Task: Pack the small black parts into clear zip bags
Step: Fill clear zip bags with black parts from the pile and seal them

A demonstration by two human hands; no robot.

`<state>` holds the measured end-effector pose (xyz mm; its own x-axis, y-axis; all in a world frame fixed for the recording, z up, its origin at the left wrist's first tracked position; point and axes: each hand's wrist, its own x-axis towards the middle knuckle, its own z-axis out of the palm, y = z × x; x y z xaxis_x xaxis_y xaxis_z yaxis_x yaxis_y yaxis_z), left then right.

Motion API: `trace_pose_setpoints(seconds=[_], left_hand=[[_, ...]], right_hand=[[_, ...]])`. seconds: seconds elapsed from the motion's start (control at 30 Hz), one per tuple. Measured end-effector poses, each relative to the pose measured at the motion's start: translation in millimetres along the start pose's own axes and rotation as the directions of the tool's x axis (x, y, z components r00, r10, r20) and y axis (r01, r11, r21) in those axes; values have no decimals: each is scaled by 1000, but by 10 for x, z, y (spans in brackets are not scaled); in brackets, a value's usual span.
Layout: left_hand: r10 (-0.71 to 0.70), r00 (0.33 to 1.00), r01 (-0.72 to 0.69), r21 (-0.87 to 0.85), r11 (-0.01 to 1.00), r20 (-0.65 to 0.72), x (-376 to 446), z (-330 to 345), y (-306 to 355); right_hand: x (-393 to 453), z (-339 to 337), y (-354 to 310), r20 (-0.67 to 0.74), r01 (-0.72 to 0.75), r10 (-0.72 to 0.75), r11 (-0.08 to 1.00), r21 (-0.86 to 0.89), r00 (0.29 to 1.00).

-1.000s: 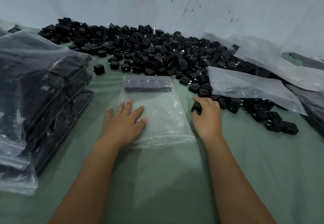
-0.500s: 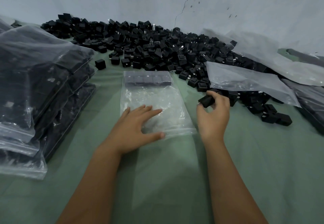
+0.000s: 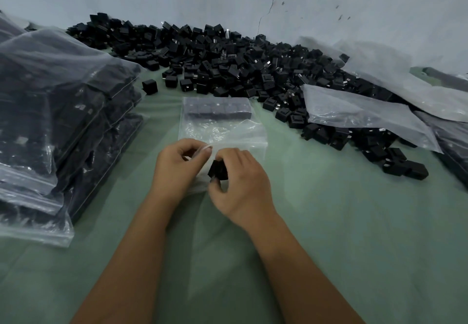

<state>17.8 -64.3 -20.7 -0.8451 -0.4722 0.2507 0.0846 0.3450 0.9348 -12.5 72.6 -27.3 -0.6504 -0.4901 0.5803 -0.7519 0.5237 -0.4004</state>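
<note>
A: Start from the left. What lies left of the clear zip bag [image 3: 222,126]?

B: A stack of filled bags [image 3: 58,110], dark with parts, on the green table cover [image 3: 354,222].

A: And the left hand [image 3: 177,169]?

B: At the bag's near edge, fingers curled, pinching the plastic of the mouth between thumb and fingertips.

A: What is in the bag?

B: A row of black parts [image 3: 217,109] along its far end. The rest looks see-through.

A: The right hand [image 3: 240,184]?

B: Just beside the left one, at the same near edge. Its curled fingers and thumb grip one small black part [image 3: 218,170], right at the bag's mouth. Whether the part is inside yet I cannot tell.

A: Beyond the bag?

B: The loose pile of black parts [image 3: 228,62], running along the wall [image 3: 354,6].

A: Right of the bag?

B: Empty clear bags [image 3: 359,113] lying over the pile's edge, with a few stray parts near them.
</note>
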Motion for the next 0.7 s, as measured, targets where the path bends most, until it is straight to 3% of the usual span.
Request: trace_pose_setpoints(seconds=[0.07, 0.33, 0.43, 0.5, 0.6, 0.7], left_hand=[[3, 1000, -4, -54, 999, -21, -4, -9, 10], [183, 978, -169, -131, 977, 101, -43, 26, 88], [215, 964, -197, -123, 973, 155, -45, 42, 100], [217, 960, -187, -167, 968, 178, -41, 6, 108], [105, 992, -82, -266, 960, 74, -4, -74, 90], [-70, 981, 38, -174, 984, -180, 63, -137, -22]], right_hand=[[7, 12, 37, 73, -43, 52, 992, -121, 996], [42, 50, 43, 96, -203, 227, 956, -211, 969], [88, 46, 93, 149, -218, 248, 957, -191, 957], [109, 40, 108, 173, -218, 228, 973, -75, 958], [95, 34, 118, 201, -207, 189, 976, 69, 961], [61, 26, 130, 201, -246, 225, 966, 84, 953]])
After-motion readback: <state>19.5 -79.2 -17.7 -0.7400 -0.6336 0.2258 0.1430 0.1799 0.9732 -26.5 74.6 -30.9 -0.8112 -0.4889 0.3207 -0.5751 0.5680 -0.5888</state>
